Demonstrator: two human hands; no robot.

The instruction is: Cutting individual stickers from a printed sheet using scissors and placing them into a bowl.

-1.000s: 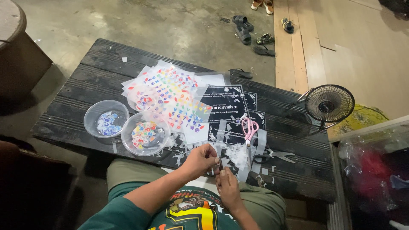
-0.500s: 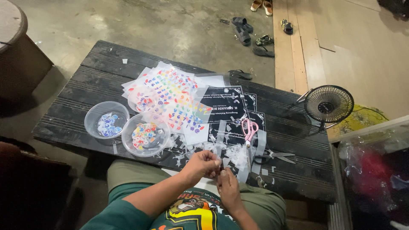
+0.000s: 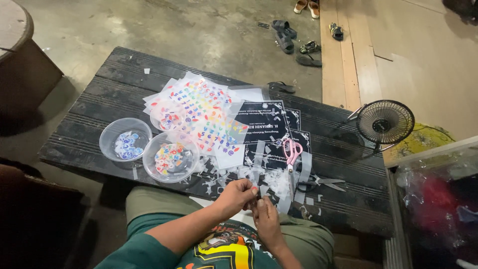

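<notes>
Concrete floor, dim; low dark slatted surface [image 3: 124, 94] across mid-frame.

Item: left hand [image 3: 238, 195] and right hand [image 3: 266, 215], lower centre, fingertips pinched together on a tiny clear scrap [image 3: 255, 196] at the near edge; both closed tight, the scrap barely visible.

Adjacent: pink-handled scissors [image 3: 292, 152] and dark scissors [image 3: 318, 182] just right of the hands; clear offcuts [image 3: 259, 174] scattered between.

Left: two clear bowls [image 3: 169, 157] of coloured letter stickers; sticker sheets [image 3: 199, 112] behind.

Right: small fan [image 3: 385, 122].

Risk, judged: the pinched scrap could slip and vanish among the look-alike offcuts; a forearm sweep could tip the near bowl; fan draught could scatter loose pieces.
</notes>
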